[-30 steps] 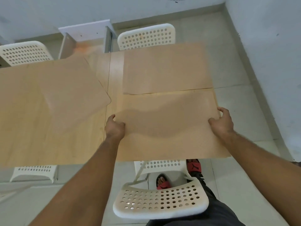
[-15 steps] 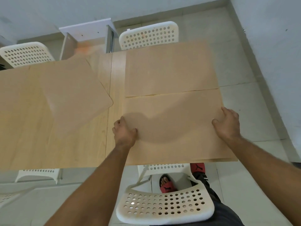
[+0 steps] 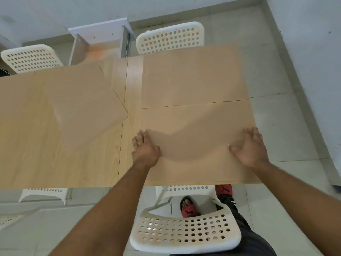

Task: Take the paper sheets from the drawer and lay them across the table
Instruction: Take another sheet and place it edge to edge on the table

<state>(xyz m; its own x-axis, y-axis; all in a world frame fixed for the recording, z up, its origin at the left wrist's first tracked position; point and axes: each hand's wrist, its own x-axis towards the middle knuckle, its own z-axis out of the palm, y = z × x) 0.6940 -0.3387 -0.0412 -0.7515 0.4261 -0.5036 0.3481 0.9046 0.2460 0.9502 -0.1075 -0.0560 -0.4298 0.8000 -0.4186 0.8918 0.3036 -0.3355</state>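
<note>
Brown paper sheet [image 3: 199,130] lies at the near right corner of the table [image 3: 83,163]; left hand [image 3: 145,148] and right hand [image 3: 251,147] press it flat, fingers spread.

Near sheet [image 3: 199,124], tan, lies flat at the counter's [image 3: 55,163] right front; far sheet [image 3: 191,76] abuts it behind; third sheet [image 3: 79,100] lies askew, left.
</note>
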